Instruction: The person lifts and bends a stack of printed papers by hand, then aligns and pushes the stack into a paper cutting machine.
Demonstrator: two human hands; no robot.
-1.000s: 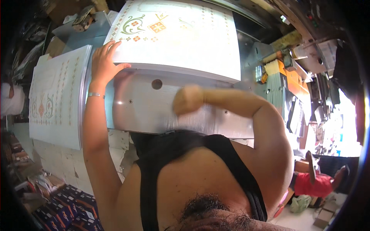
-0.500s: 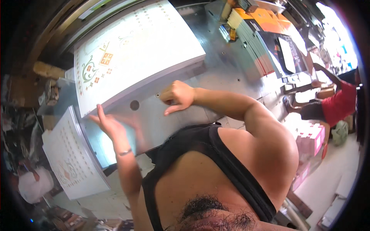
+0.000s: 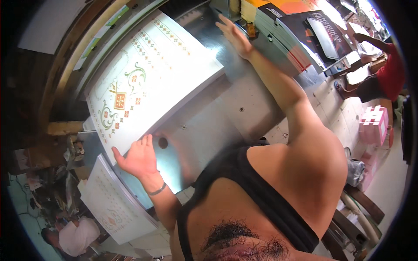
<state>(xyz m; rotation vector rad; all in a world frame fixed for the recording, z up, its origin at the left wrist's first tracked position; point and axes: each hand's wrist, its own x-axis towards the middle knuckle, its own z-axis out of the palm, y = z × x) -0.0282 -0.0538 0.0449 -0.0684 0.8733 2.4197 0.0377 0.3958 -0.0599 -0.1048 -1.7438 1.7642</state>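
Observation:
A thick stack of white printed sheets (image 3: pixel 174 82) with green and orange ornaments lies on a shiny metal table (image 3: pixel 217 117). At its near edge, toward the left corner, is my left hand (image 3: pixel 139 157), open with the thumb spread apart. Its fingertips meet the edge of the stack or lie just before it; I cannot tell which. My right hand (image 3: pixel 236 39) reaches past the stack's far right corner, fingers stretched out and holding nothing. A second, smaller stack of similar printed sheets (image 3: pixel 111 204) sits lower, at the left end of the table.
Piled books with dark and orange covers (image 3: pixel 300 37) stand at the far right of the table. A metal rail (image 3: pixel 102 52) runs behind the sheets. Pink bundles (image 3: pixel 373 126) are on the floor at right. One person in red (image 3: pixel 392 71) is at right, another in white (image 3: pixel 78 237) at lower left.
My right hand has swung far and away from me, its curled fingers now straightened. My left hand has turned and spread at the stack's near edge. The whole view has shifted slightly.

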